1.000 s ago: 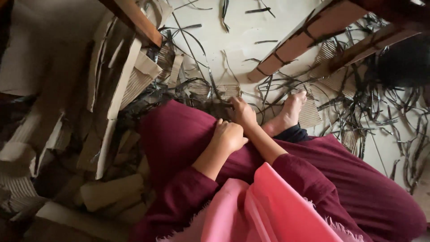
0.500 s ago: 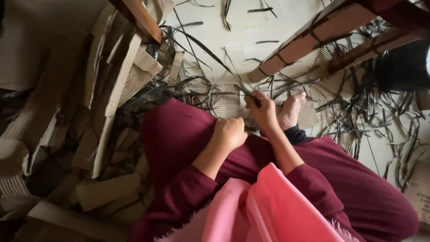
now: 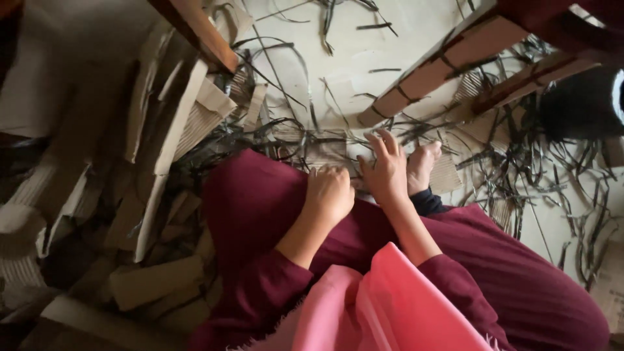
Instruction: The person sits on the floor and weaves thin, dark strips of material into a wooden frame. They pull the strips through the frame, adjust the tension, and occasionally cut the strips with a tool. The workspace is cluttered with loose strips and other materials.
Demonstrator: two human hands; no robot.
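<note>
Now, in the head view, the right hand (image 3: 385, 170) is reaching further forward than half a second ago, with fingers spread and pressing flat on a small corrugated cardboard piece (image 3: 325, 151) lying on the floor just past the knee, beside the bare foot (image 3: 422, 166). A second ago that hand was curled back near the other one, so the work is shifting out onto the cardboard. The left hand (image 3: 328, 195) is resting as a loose fist on the maroon-clad knee (image 3: 250, 198); whether anything is inside it I cannot tell. Dark thin strips (image 3: 520, 169) are lying tangled all around the foot and across the pale floor sheet (image 3: 351, 58), some crossing the cardboard piece itself. Stacked cardboard offcuts (image 3: 162, 130) are crowding the left side, and a wooden frame leg (image 3: 455, 55) is slanting close ahead.
</note>
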